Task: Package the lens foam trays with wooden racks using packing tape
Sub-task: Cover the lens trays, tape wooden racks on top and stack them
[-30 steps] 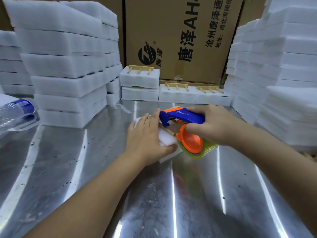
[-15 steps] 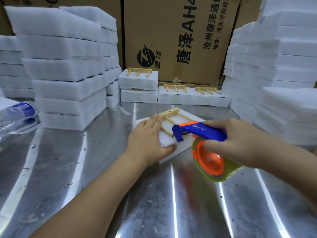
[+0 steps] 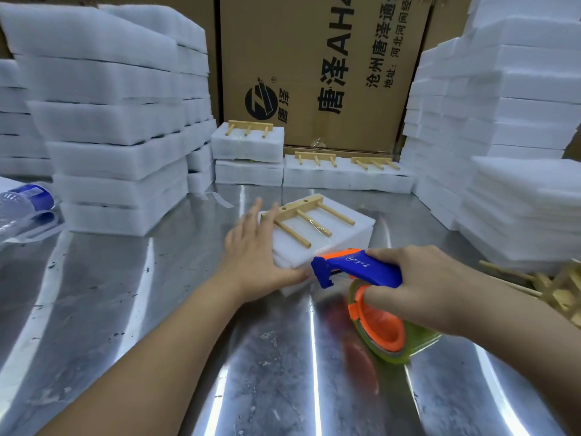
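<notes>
1. Nearest the camera, a steel table (image 3: 151,325) is seen, with both forearms reaching over it.
2. On the right, a tape dispenser (image 3: 361,269) is gripped by the right hand (image 3: 437,287), whose fingers are curled round the blue handle. The roll of tape (image 3: 412,344) on its orange hub is held just above the table.
3. The dispenser's cutter end is held at the near edge of the foam tray (image 3: 349,236), just beside the left thumb.
4. The left hand (image 3: 254,256) is laid flat against the tray's left side, its fingers straight and spread, nothing being gripped.
5. At mid-table, a wooden rack (image 3: 303,215) is seen lying on the tray, pegs pointing toward the camera, with clear tape across its middle peg.
6. Loose wooden racks (image 3: 556,291) are piled at the right edge, and a water bottle (image 3: 22,201) lies at the left.
7. Farther back, a left foam stack (image 3: 110,127) and a right foam stack (image 3: 518,121) flank the table.
8. Against the cardboard box (image 3: 314,58) at the rear, finished packs (image 3: 248,147) topped with racks are lined up.
</notes>
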